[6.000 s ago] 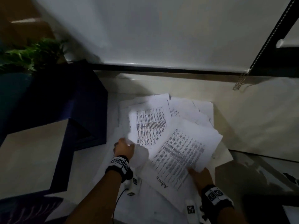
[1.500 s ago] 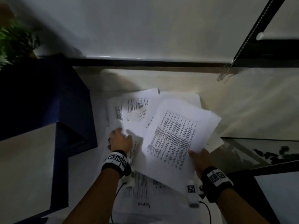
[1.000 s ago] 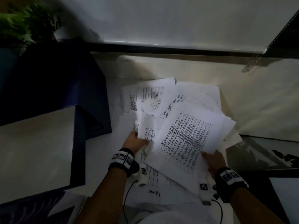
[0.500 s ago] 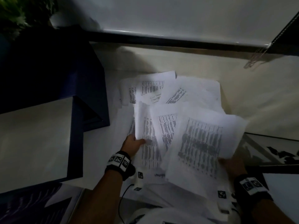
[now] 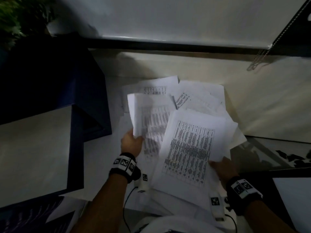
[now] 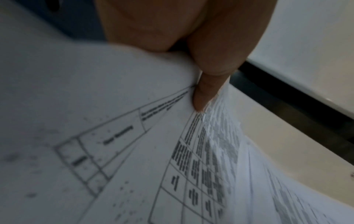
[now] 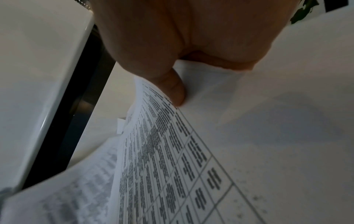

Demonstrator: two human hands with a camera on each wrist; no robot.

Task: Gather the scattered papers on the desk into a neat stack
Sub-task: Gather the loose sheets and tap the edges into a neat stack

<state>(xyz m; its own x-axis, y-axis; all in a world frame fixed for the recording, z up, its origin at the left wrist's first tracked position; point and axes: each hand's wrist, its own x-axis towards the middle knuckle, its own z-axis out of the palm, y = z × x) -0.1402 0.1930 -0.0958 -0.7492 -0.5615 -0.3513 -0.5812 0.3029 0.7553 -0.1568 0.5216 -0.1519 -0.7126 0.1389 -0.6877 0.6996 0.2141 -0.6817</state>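
Observation:
White printed sheets lie fanned over the pale desk (image 5: 262, 105). My left hand (image 5: 133, 142) pinches the lower left corner of a lifted sheet (image 5: 149, 118) with a blurred table. The left wrist view shows its thumb (image 6: 203, 97) pressed on that sheet (image 6: 134, 151). My right hand (image 5: 222, 167) grips the lower right edge of a bundle whose top sheet (image 5: 191, 148) carries a printed table. In the right wrist view the thumb (image 7: 172, 89) lies on the bundle (image 7: 172, 166), fingers hidden beneath. More loose papers (image 5: 198, 96) lie behind, overlapping.
A dark blue box (image 5: 50, 84) with a pale panel (image 5: 33, 152) stands left of the papers. A plant (image 5: 15, 15) is at far left. A dark rail (image 5: 168, 47) and white wall run behind. A bead chain (image 5: 259, 58) hangs at right. Cables trail near my wrists.
The left hand has lifted its sheet higher and upright, and the right hand's bundle has shifted slightly left and steadied. The scattered sheets behind lie as before.

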